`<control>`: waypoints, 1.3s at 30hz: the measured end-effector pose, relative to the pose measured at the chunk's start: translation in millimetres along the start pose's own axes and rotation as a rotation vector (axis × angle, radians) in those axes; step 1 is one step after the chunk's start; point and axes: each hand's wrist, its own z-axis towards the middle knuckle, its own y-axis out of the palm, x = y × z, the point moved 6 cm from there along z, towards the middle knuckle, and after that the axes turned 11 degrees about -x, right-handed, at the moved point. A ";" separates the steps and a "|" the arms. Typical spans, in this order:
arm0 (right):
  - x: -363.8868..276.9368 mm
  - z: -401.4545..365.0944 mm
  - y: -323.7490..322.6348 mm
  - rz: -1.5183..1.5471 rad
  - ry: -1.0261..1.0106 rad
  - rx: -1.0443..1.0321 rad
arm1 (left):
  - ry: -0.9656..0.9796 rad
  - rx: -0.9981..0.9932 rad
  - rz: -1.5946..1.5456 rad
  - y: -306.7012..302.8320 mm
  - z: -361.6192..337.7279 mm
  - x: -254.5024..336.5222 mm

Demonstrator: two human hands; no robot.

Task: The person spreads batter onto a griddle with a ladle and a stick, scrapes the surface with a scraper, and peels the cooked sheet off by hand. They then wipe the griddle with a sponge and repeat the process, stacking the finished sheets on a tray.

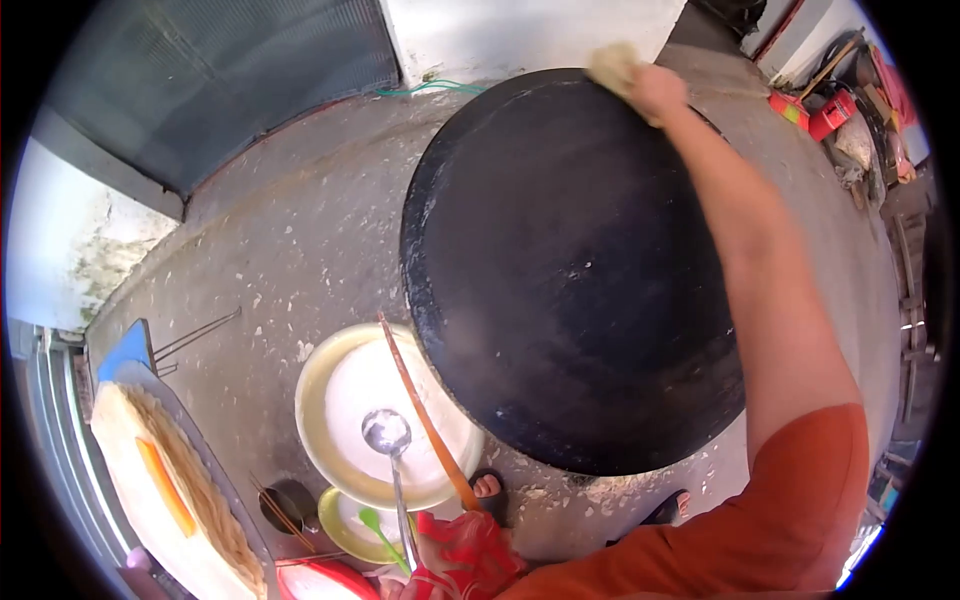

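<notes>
At the far edge of a large round black griddle (570, 270), my right hand (660, 95) is closed on a pale, crumpled cloth (612, 68) pressed to the rim. What looks like a bit of my left hand (396, 588) shows at the bottom edge, by the end of a metal ladle (387, 432); its fingers are not clear enough to tell their state. The ladle's bowl rests over a cream basin (312, 400) of white batter (355, 385). Across this basin leans a long wooden stick (415, 400).
Left of the basin, a stack of thin flatbreads (120, 430) carries an orange strip (165, 485). A small yellow-green bowl (335, 525) with a green spoon (370, 520) and a dark pot (290, 505) with sticks stand near my feet. Red items (832, 115) lie at the back right.
</notes>
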 end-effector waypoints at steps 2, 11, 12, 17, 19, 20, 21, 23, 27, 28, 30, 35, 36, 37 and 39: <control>-103.6 -20.2 -11.6 0.041 -0.273 0.093 | -0.024 0.023 0.004 -1.6 -0.6 4.3; -268.5 -290.7 -28.5 0.418 -1.132 0.138 | 0.039 0.020 -0.099 -26.5 -28.2 21.2; -254.1 -322.5 -26.9 0.492 -1.199 0.143 | 0.097 -0.027 -0.098 -26.9 -35.5 21.4; -155.4 -471.8 -32.1 0.513 -1.221 -0.068 | 0.057 -0.113 -0.201 -30.8 -62.2 25.2; -110.5 -519.6 -23.1 0.479 -1.130 -0.205 | -0.014 0.014 -0.281 -30.2 -74.3 20.0; -88.8 -545.9 -12.4 0.422 -1.089 -0.254 | -0.006 -0.001 -0.281 -27.1 -78.3 16.3; -66.0 -571.1 10.4 0.532 -0.958 -0.380 | 0.017 0.015 -0.326 -26.0 -79.7 11.9; -31.1 -622.2 59.6 0.654 -0.798 -0.525 | 0.059 -0.027 -0.347 -31.5 -82.4 15.5; 18.1 -651.4 136.0 0.710 -0.093 -0.686 | 0.093 -0.025 -0.338 -29.3 -90.5 12.5; 27.1 -647.4 145.3 0.717 0.043 -0.622 | 0.101 -0.036 -0.335 -27.6 -92.3 13.3; 31.4 -634.0 157.9 0.664 0.156 -0.404 | 0.088 -0.012 -0.359 -25.2 -94.6 11.0; 21.3 -613.3 188.1 0.525 0.171 -0.263 | 0.071 -0.003 -0.334 -26.2 -97.7 13.1; 18.8 -611.5 199.2 0.564 0.192 -0.353 | 0.064 0.001 -0.327 -27.8 -98.3 13.0; 12.0 -607.7 185.2 0.569 0.179 -0.352 | 0.060 0.007 -0.327 -28.8 -97.9 13.2; -2.6 -603.2 154.3 0.534 0.173 -0.388 | 0.063 0.039 -0.327 -29.9 -98.0 12.2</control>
